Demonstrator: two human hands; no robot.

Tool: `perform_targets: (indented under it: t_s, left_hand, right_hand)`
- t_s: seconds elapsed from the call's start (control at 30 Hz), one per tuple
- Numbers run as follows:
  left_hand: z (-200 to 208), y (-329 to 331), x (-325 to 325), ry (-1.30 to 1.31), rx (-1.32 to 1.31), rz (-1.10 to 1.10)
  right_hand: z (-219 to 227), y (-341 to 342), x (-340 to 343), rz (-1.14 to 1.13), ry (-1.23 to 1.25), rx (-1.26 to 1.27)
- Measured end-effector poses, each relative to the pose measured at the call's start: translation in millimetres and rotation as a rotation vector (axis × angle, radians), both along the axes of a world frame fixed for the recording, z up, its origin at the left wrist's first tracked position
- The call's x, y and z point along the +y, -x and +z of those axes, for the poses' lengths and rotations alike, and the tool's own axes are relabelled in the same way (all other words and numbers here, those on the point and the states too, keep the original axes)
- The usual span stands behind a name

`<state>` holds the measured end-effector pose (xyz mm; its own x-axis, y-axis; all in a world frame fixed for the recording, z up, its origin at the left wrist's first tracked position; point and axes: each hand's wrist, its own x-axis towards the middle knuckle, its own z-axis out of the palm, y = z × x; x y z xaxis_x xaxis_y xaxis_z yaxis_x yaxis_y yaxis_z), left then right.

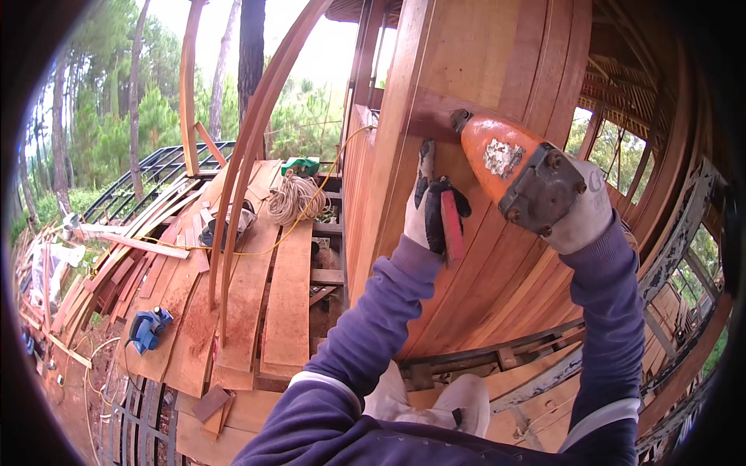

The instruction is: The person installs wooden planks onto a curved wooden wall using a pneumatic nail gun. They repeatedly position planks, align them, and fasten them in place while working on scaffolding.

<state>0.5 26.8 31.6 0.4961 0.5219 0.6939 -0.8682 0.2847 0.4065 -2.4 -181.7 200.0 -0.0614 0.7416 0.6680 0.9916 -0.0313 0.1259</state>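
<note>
Orange tapering nail gun with a black bolted end cap (522,172) hangs at two o'clock of the view, its narrow nose pointing toward ten o'clock, close to a reddish-brown wooden crosspiece (434,116); I cannot tell whether the two touch. A patch of pale, flaked coating marks its orange side.

At three o'clock, the right hand (588,208), in a whitish work glove, is clamped on the nail gun from behind the cap, its fingertips hidden by the tool. Nearer the middle, toward two o'clock, the left hand (424,203), in a white glove with black finger coating, has one finger stretched upward against the wood. Its other fingers bend beside a flat red strip (452,225); I cannot tell whether they are clamped on it. Both arms wear purple-blue sleeves (386,289).

Tall, reddish wooden wall boards (474,276) stand behind both hands, running from twelve to five o'clock. At ten o'clock, a coil of tan rope (295,199) lies on long brown planks (287,303), with a thin yellow cord (289,233) passing just beside it. A blue handheld power tool (148,330) rests at eight o'clock, and small rectangular wood offcuts (214,405) lie at seven.
</note>
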Motion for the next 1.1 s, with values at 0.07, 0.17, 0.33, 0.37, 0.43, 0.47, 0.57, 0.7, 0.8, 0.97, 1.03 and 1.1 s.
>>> perform_targets:
  t_s: [0.07, 0.17, 0.33, 0.37, 0.43, 0.47, 0.57, 0.7, 0.8, 0.97, 1.03, 1.1]
  left_hand:
    - [2, -2, -2, 0.082, -0.018, -0.080]
    - [9, 5, -7, 0.155, 0.012, -0.161]
    - [16, 13, -10, 0.180, 0.072, -0.140]
    - [17, 11, -12, 0.174, 0.099, -0.089]
    - [16, 8, -12, 0.148, 0.108, -0.037]
    - [13, 6, -10, 0.129, 0.090, -0.036]
    - [6, -2, -2, 0.097, 0.082, -0.019]
    - [7, -2, -1, 0.096, 0.065, -0.013]
    - [7, -3, -2, 0.060, 0.065, 0.015]
    - [11, 2, -6, 0.064, 0.071, 0.034]
    - [12, 5, -9, 0.064, 0.051, 0.079]
    - [9, 8, -15, 0.066, 0.048, 0.136]
  right_hand:
    - [2, 2, 2, -0.003, -0.019, -0.037]
    - [3, 1, 6, 0.008, -0.045, -0.036]
    - [4, 1, 14, -0.010, -0.049, -0.068]
    - [5, 1, 14, -0.020, -0.050, -0.088]
    - [6, 1, 16, -0.037, -0.052, -0.127]
    - [7, 2, 17, -0.041, -0.055, -0.134]
    - [8, 3, 20, -0.028, -0.062, -0.143]
    - [9, 0, 25, -0.004, -0.067, -0.120]
    - [9, -3, 27, -0.012, -0.071, -0.105]
    - [10, -6, 27, -0.078, -0.051, -0.104]
    - [10, -1, 27, -0.078, -0.061, -0.141]
    - [5, -4, 24, -0.050, -0.093, -0.181]
